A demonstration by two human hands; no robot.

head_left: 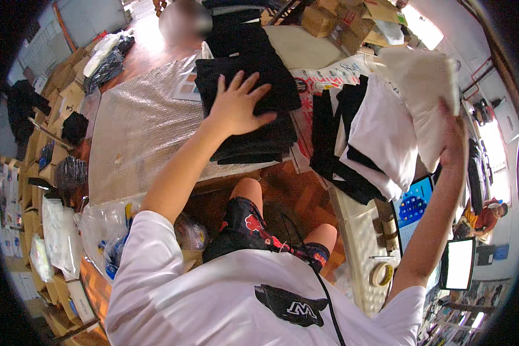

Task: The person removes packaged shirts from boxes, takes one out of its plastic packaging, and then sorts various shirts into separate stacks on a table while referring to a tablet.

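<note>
My left hand [239, 106] lies flat with fingers spread on top of a stack of folded black garments [271, 81]. Out to the right, my right hand [452, 135] grips the edge of a folded white garment [424, 86], which looks slightly blurred. Part of that hand's fingers is hidden by the cloth. Between my hands sits a pile of folded white and black garments [380, 130], the white ones on top and tilted. The black stack rests partly over a table covered with clear bubble wrap [138, 127].
Cardboard boxes [320, 20] stand at the back. A roll of tape [382, 274], a pen [382, 257] and a lit screen [414, 205] are at the right. Boxes and plastic bags [60, 236] line the left. Two other people are partly visible, one at the back, one [483, 218] far right.
</note>
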